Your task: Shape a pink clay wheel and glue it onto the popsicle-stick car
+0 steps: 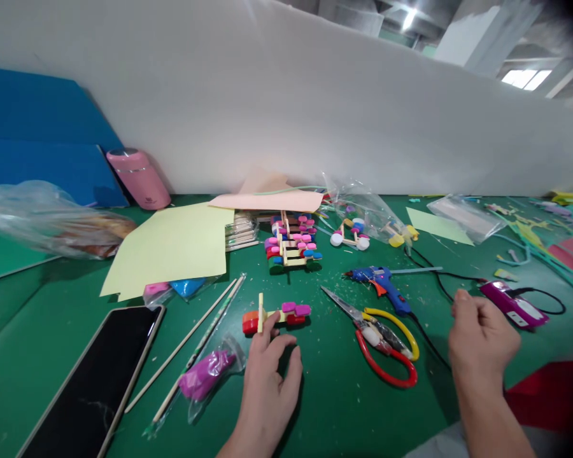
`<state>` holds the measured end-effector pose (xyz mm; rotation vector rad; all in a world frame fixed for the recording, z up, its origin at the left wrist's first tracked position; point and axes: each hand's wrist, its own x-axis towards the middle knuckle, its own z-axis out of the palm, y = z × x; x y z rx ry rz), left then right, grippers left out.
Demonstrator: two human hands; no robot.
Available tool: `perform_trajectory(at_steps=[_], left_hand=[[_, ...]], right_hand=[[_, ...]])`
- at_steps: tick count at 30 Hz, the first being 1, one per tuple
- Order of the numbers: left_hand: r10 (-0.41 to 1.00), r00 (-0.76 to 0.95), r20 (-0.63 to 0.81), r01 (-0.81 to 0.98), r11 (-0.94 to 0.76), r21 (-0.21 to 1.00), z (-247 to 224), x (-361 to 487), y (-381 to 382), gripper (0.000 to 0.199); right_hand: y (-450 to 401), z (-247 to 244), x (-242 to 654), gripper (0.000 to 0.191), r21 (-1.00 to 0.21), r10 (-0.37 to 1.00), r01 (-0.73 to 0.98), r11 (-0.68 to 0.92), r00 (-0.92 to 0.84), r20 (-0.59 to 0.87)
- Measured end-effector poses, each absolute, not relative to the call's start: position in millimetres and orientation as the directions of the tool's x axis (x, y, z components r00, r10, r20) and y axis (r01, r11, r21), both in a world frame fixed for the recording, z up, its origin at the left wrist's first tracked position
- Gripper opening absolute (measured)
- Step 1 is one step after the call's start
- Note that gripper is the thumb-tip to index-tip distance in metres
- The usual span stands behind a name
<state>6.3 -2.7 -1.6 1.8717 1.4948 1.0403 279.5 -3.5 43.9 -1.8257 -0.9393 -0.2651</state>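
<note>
My left hand (270,381) has its foremost fingertips on a small handmade toy car (293,315) with red and magenta clay wheels and an upright wooden stick. Its thumb stays apart from the toy. On the right, my right hand (482,337) is raised in a closed fist, and whatever it may hold is hidden. Between the hands lie scissors (375,337) with one red and one yellow handle, blades pointing up and left. Beyond them is a blue glue gun (382,286) with a glue stick in its rear. Purple clay in a plastic wrap (207,375) lies left of my left hand.
Several finished toy cars (293,245) stand in a row at the back, with another toy car (351,235) beside them. At left are a phone (90,381), wooden sticks (186,340), yellow paper (172,248) and a pink flask (141,178). A purple device (513,305) with cable sits at right.
</note>
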Motion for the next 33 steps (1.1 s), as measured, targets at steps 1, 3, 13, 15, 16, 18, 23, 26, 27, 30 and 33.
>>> perform_trajectory(at_steps=[1,3,13,15,16,18,23,26,27,30,33], left_hand=[[0.963,0.092,0.252,0.567,-0.258,0.782,-2,7,-3,0.018],[0.96,0.093,0.264,0.58,-0.268,0.769,-3,7,-3,0.017],[0.952,0.129,0.278,0.622,-0.296,0.725,-2,6,0,0.018],[0.951,0.131,0.279,0.622,-0.298,0.725,-2,6,-1,0.019],[0.951,0.134,0.278,0.62,-0.299,0.725,-2,6,-1,0.019],[0.951,0.135,0.28,0.621,-0.301,0.724,-2,6,-1,0.019],[0.949,0.146,0.278,0.627,-0.306,0.716,-4,7,-1,0.017],[0.947,0.152,0.281,0.63,-0.312,0.711,-3,7,-1,0.017],[0.947,0.155,0.283,0.632,-0.315,0.708,-3,7,-1,0.017],[0.947,0.167,0.275,0.637,-0.316,0.703,-3,6,-2,0.017],[0.948,0.175,0.266,0.643,-0.315,0.698,-3,6,-3,0.017]], right_hand=[[-2,41,276,0.022,-0.694,0.498,0.701,-0.164,0.666,0.555],[1,33,259,0.036,-0.705,0.617,0.7,-0.11,0.605,0.504],[23,17,163,0.073,-0.736,0.969,0.632,0.241,-0.202,0.145],[28,15,160,0.071,-0.737,0.961,0.622,0.264,-0.234,0.147],[30,14,158,0.07,-0.737,0.959,0.619,0.27,-0.239,0.151],[32,11,157,0.067,-0.739,0.959,0.616,0.273,-0.236,0.158],[29,6,159,0.062,-0.728,0.955,0.62,0.293,-0.231,0.187],[25,8,161,0.06,-0.716,0.947,0.621,0.32,-0.239,0.215],[24,9,162,0.057,-0.713,0.943,0.619,0.33,-0.239,0.23],[21,14,162,0.041,-0.708,0.931,0.604,0.365,-0.218,0.293],[21,17,160,0.027,-0.71,0.919,0.59,0.385,-0.176,0.352]])
